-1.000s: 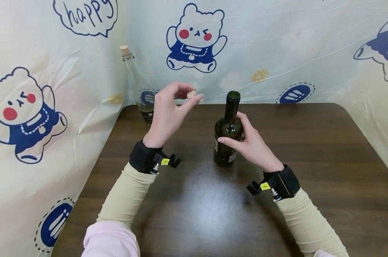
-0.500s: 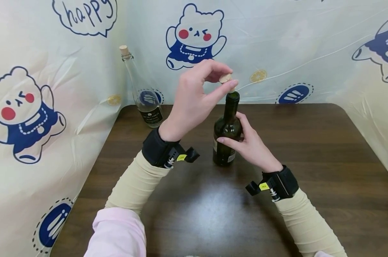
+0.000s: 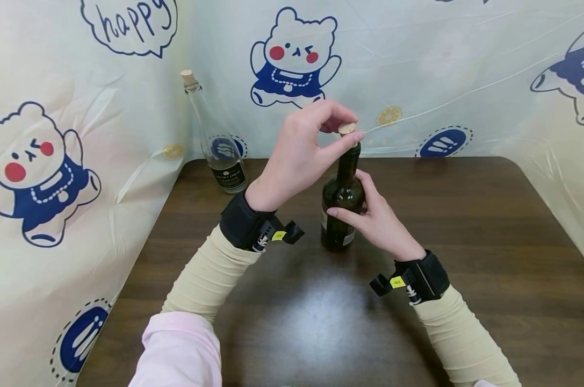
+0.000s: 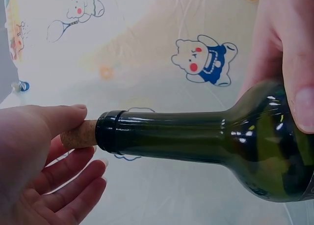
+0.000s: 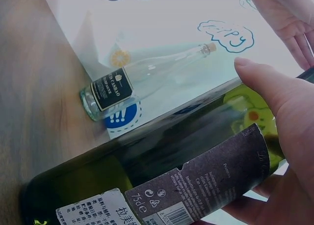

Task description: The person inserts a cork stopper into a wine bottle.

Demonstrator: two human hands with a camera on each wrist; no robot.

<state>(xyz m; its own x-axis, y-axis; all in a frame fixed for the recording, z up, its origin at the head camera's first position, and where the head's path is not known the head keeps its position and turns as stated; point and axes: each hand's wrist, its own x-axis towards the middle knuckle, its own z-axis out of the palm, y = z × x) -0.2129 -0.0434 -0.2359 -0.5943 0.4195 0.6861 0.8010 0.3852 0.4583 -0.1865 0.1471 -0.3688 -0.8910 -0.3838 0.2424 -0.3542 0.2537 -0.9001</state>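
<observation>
A dark green wine bottle (image 3: 342, 193) stands upright on the table, and my right hand (image 3: 381, 217) grips its body from the right. My left hand (image 3: 306, 150) pinches a cork (image 3: 347, 128) between thumb and fingers at the bottle's mouth. In the left wrist view the cork (image 4: 81, 135) sits at the rim of the neck (image 4: 171, 136), its inner end hidden by the dark lip. From the right wrist view, my right thumb and fingers curl round the bottle (image 5: 162, 171), whose back label faces the camera.
A clear glass bottle (image 3: 219, 145) with a black label and a cork in its neck stands at the table's back left corner. The brown wooden table (image 3: 466, 242) meets a printed cloth (image 3: 417, 64) at the back and left.
My left hand has carried the cork rightward to the green bottle and then lowered it onto the mouth. The right hand and the bottle have stayed in place.
</observation>
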